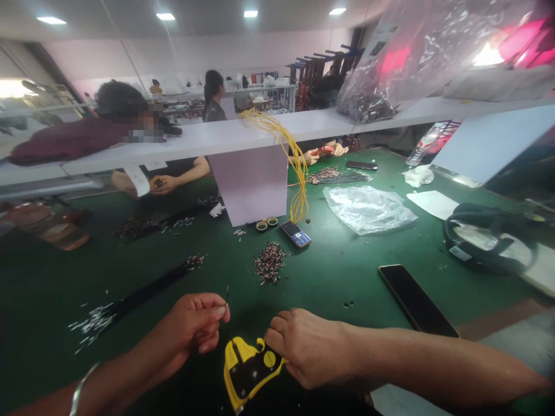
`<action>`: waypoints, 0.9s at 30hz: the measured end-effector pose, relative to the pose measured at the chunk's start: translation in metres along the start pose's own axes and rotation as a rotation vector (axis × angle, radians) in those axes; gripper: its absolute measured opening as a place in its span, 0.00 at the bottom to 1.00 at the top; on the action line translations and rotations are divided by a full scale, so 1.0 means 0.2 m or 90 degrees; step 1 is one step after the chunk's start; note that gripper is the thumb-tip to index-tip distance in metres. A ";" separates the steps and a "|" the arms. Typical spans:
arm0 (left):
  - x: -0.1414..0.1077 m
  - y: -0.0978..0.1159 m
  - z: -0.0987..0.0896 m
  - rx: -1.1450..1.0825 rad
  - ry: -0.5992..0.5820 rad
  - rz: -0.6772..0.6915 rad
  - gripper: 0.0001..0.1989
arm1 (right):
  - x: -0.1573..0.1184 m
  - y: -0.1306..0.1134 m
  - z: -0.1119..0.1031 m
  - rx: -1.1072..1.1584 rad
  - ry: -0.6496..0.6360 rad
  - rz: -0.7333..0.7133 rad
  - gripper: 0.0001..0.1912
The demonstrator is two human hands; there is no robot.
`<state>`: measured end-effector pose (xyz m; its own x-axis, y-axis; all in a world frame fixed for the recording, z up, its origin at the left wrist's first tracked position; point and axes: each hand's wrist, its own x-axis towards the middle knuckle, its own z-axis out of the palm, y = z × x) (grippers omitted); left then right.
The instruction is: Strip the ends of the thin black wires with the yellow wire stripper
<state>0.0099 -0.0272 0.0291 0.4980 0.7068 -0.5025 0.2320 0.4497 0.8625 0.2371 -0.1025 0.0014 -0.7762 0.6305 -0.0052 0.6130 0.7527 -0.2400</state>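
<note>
My left hand (197, 320) pinches a short dark wire (227, 296) between thumb and forefinger, its tip pointing up. My right hand (310, 346) is wrapped round the handle of a yellow and black wire stripper (251, 370), whose head lies just below and right of my left hand. Beyond my hands lies a small heap of cut wire scraps (269, 263) on the green tabletop. To the left stretches a bundle of black wires (150, 289) with pale ends at the near side and reddish ends at the far side.
A keypad phone (296, 234) and two small rolls (266, 224) stand by the shelf support (254, 185). Yellow wires (299, 173) hang from the shelf (321, 122). A smartphone (416, 300), plastic bag (368, 209) and black strapped item (485, 237) lie right. Co-workers' hands (167, 184) work opposite.
</note>
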 end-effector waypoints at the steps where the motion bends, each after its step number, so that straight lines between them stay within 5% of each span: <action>1: 0.00 0.01 0.01 0.002 0.002 -0.002 0.13 | -0.01 0.00 0.00 0.003 0.002 0.000 0.10; 12: 0.00 -0.02 0.09 0.031 0.025 -0.014 0.15 | -0.10 0.02 -0.01 0.022 0.019 -0.015 0.12; 21: 0.00 0.11 0.25 0.072 0.075 -0.035 0.15 | -0.17 0.11 0.00 0.030 0.039 -0.040 0.12; 27: 0.04 0.12 0.28 0.071 0.114 -0.024 0.15 | -0.19 0.19 0.01 0.029 0.050 -0.062 0.12</action>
<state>0.0655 -0.0416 0.0496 0.3332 0.7807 -0.5286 0.3438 0.4214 0.8392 0.2891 -0.0976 -0.0092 -0.8168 0.5688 0.0959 0.5262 0.8029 -0.2801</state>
